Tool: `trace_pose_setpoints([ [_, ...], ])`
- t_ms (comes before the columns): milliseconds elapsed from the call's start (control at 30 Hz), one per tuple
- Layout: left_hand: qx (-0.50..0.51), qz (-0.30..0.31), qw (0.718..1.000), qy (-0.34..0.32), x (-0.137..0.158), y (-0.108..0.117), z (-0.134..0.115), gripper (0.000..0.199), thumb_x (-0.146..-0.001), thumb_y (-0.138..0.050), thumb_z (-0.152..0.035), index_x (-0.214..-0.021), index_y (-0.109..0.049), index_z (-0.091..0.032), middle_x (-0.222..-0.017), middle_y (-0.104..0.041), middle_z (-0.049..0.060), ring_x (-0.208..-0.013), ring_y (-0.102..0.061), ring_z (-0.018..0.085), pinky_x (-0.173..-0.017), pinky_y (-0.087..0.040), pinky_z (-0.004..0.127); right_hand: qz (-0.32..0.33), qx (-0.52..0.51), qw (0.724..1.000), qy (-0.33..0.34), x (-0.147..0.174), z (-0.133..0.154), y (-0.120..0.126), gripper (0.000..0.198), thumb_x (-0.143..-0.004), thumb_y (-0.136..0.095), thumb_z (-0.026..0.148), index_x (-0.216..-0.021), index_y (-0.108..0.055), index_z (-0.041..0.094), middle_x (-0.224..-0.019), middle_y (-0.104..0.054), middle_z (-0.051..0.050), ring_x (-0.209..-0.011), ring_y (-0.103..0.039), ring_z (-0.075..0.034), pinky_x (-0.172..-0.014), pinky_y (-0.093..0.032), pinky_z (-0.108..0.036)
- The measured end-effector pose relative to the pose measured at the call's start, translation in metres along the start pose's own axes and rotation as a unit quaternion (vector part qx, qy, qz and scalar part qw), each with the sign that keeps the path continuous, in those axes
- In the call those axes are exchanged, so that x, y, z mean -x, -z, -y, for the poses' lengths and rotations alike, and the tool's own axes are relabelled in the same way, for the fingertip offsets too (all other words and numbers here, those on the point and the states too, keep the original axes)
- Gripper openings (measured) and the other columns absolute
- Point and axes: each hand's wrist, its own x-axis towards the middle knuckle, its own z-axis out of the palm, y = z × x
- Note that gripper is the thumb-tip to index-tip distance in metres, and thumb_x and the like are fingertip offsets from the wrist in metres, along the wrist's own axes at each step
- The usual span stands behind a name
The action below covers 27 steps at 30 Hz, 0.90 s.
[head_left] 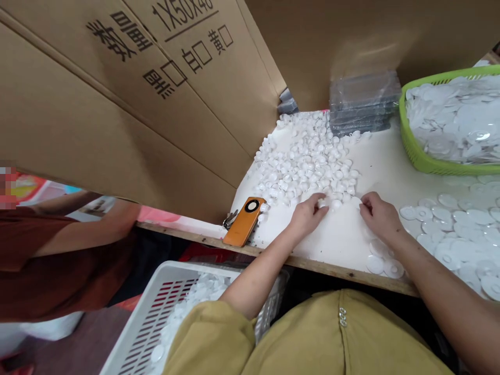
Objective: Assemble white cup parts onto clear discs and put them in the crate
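Observation:
My left hand point(308, 214) is at the near edge of a heap of small white plastic caps point(302, 156), thumb and forefinger pinched around one small white cap. To its right, my right hand point(378, 212) has its fingertips closed on the edge of a thin white plastic disc point(354, 202). Only part of that disc shows past the fingers. A few loose caps point(336, 204) lie between the two hands. Flat translucent white discs point(449, 229) are spread to the right of my right forearm, and several more point(385, 265) lie beneath that wrist.
Cardboard sheets point(187, 104) wall the table's left and back. A green basket point(414, 151) of discs stands right, beside a plastic-wrapped grey stack point(363, 104). An orange phone point(244, 223) and keys point(229, 220) lie left. Below sits a white crate point(156, 291); another person point(58, 250) is beyond.

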Motion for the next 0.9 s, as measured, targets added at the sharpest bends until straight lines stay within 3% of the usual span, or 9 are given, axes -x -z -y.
trace_pose_setpoints([
  [67,0.078,0.058,0.995,0.018,0.011,0.004,-0.006,0.035,-0.088,-0.053,-0.036,-0.118,-0.052,-0.019,-0.069,-0.058,-0.004,-0.063,-0.056,0.011,-0.065,-0.046,0.024,0.000,-0.034,0.999,-0.021,-0.001,0.000,0.001,0.026,-0.080,-0.048,0.026,-0.104,-0.058,0.022,-0.078,-0.068,-0.003,-0.067,-0.060,-0.020,-0.062,-0.042,-0.030],
  [167,0.096,0.135,0.986,-0.015,0.023,0.000,-0.010,0.024,-0.088,-0.054,-0.036,-0.100,-0.062,-0.017,-0.076,-0.060,0.000,-0.070,-0.059,0.012,-0.068,-0.048,0.024,0.018,-0.052,0.998,-0.025,-0.003,-0.002,0.003,0.032,-0.078,-0.048,0.023,-0.106,-0.062,0.024,-0.078,-0.069,-0.001,-0.068,-0.061,-0.019,-0.066,-0.044,-0.031],
  [267,0.019,0.078,0.995,-0.057,0.027,-0.012,-0.008,0.014,-0.084,-0.060,-0.025,-0.089,-0.069,-0.017,-0.101,-0.058,0.007,-0.093,-0.059,0.016,-0.084,-0.049,0.029,0.041,-0.053,0.998,-0.015,-0.003,-0.004,0.002,0.025,-0.075,-0.049,0.022,-0.092,-0.067,0.025,-0.076,-0.069,0.000,-0.068,-0.061,-0.019,-0.067,-0.045,-0.031],
  [367,0.005,0.006,0.999,-0.041,0.030,-0.017,-0.002,0.019,-0.087,-0.055,-0.022,-0.097,-0.070,-0.018,-0.107,-0.055,0.009,-0.098,-0.058,0.017,-0.090,-0.048,0.031,0.048,-0.056,0.997,-0.004,-0.002,-0.005,0.002,0.016,-0.077,-0.051,0.026,-0.084,-0.066,0.024,-0.075,-0.068,0.000,-0.067,-0.061,-0.018,-0.065,-0.044,-0.030],
  [500,0.059,0.043,0.997,-0.035,0.035,-0.011,0.002,0.030,-0.082,-0.063,-0.026,-0.111,-0.065,-0.017,-0.106,-0.055,0.007,-0.076,-0.059,0.011,-0.078,-0.051,0.027,0.063,-0.024,0.998,0.000,-0.003,-0.004,-0.001,0.020,-0.079,-0.056,0.036,-0.091,-0.065,0.022,-0.075,-0.067,-0.001,-0.067,-0.059,-0.018,-0.065,-0.043,-0.030],
  [667,0.054,0.086,0.994,-0.038,0.031,-0.012,0.004,0.024,-0.073,-0.068,-0.016,-0.097,-0.069,-0.017,-0.087,-0.059,0.002,-0.074,-0.058,0.011,-0.071,-0.047,0.022,0.101,0.023,0.994,0.032,-0.005,-0.007,-0.001,0.014,-0.078,-0.057,0.030,-0.085,-0.066,0.022,-0.082,-0.067,-0.003,-0.075,-0.060,-0.021,-0.068,-0.042,-0.032],
  [800,0.048,0.097,0.994,-0.032,0.027,-0.016,0.005,0.023,-0.072,-0.070,-0.021,-0.095,-0.069,-0.019,-0.082,-0.062,0.000,-0.075,-0.059,0.012,-0.068,-0.044,0.021,0.131,-0.131,0.981,-0.064,0.001,0.007,0.005,0.015,-0.075,-0.060,0.036,-0.079,-0.064,0.023,-0.071,-0.065,-0.001,-0.064,-0.059,-0.018,-0.062,-0.044,-0.031],
  [900,0.029,0.107,0.993,-0.046,0.025,-0.016,0.006,0.024,-0.071,-0.071,-0.023,-0.095,-0.069,-0.020,-0.080,-0.063,-0.001,-0.073,-0.058,0.012,-0.065,-0.041,0.020,0.206,-0.278,0.928,-0.138,0.008,0.030,0.006,0.023,-0.070,-0.064,0.041,-0.077,-0.061,0.020,-0.060,-0.061,0.000,-0.054,-0.058,-0.015,-0.053,-0.044,-0.027],
])
